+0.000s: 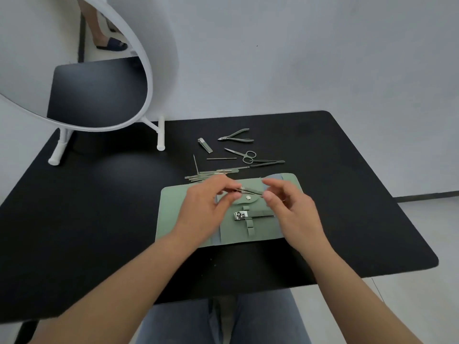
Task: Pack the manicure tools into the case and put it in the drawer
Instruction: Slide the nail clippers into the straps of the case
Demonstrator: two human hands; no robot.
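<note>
The case (pixel 188 219), a sage-green folding wallet with a snap flap and elastic loops, lies open flat on the black table (pixel 347 194), near its front edge. One clipper (pixel 242 215) sits strapped under a loop inside it. Above the case, the left hand (pixel 201 209) and right hand (pixel 290 209) each pinch an end of a slim tool (pixel 250 191). Behind the case lie loose files (pixel 211 173), tweezers (pixel 268 163), scissors (pixel 242 155), nippers (pixel 237 136) and a second clipper (pixel 205 145). A round mirror (pixel 74 70) stands at the back left.
</note>
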